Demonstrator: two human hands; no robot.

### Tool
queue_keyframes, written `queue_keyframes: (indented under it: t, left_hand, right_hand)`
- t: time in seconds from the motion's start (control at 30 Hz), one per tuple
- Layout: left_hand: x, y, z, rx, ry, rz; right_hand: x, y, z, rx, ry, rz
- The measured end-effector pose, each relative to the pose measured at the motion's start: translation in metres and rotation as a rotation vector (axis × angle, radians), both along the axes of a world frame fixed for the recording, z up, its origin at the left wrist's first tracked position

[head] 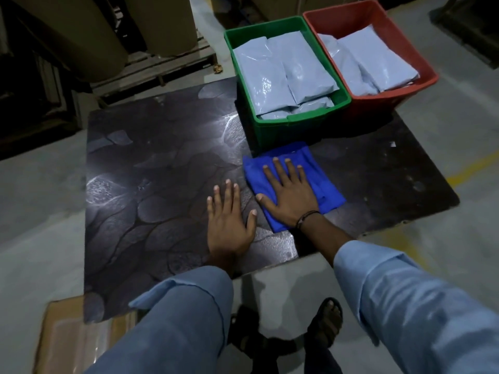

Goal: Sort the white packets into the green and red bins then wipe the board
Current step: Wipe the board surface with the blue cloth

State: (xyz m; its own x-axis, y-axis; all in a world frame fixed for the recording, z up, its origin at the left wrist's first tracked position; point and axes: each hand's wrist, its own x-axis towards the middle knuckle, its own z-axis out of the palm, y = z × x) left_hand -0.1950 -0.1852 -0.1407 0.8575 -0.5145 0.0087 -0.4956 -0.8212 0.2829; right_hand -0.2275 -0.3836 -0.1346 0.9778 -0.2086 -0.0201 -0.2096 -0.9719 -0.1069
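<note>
— What do we see, biggest first?

— One dark board [162, 171] fills the middle. Past its far edge we see two big tan rolls [81, 36] on a wooden pallet [167, 66], and under its near left corner one cardboard box [70, 341].

— And the bins?

— Two, side by side and touching, at the board's far right corner: the green bin [297, 130], with the red bin [378, 103] on its right. White packets [283, 74] lie stacked in both. They overlap, so we cannot count them. None lies on the board itself.

— What is near the hands?

— One blue cloth [318, 163], folded, on the board just in front of the green bin, which blocks the way farther on. Our right hand [289, 195] presses flat on it, fingers straight and spread. Our left hand [229, 222] rests flat on the bare board just left of the cloth, fingers straight too, holding nothing.

— Anything smaller?

— One dark band [306, 218] on the right wrist.
</note>
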Motion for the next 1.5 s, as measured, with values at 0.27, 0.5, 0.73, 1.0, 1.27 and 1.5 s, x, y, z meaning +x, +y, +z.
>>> queue_keyframes:
  t: [0.27,0.5,0.73,1.0,1.27,1.5]
  left_hand:
    - [0.019,0.054,0.003,-0.027,0.026,0.004]
    - [0.087,0.089,0.001,0.029,-0.028,0.059]
    - [0.088,0.091,-0.004,-0.03,-0.032,0.085]
    - [0.088,0.09,-0.003,-0.041,-0.028,0.086]
    - [0.087,0.091,-0.005,-0.041,-0.068,0.092]
    - [0.085,0.092,-0.004,-0.022,-0.038,0.085]
  right_hand:
    - [-0.082,0.075,0.01,0.02,0.049,0.17]
    - [-0.014,0.107,0.007,0.017,0.024,0.179]
    - [0.085,0.103,-0.002,0.01,0.052,0.048]
    - [-0.043,0.128,0.013,0.038,0.047,0.142]
    - [0.042,0.116,-0.001,-0.001,0.045,0.032]
    - [0.057,0.11,-0.003,-0.02,0.052,0.044]
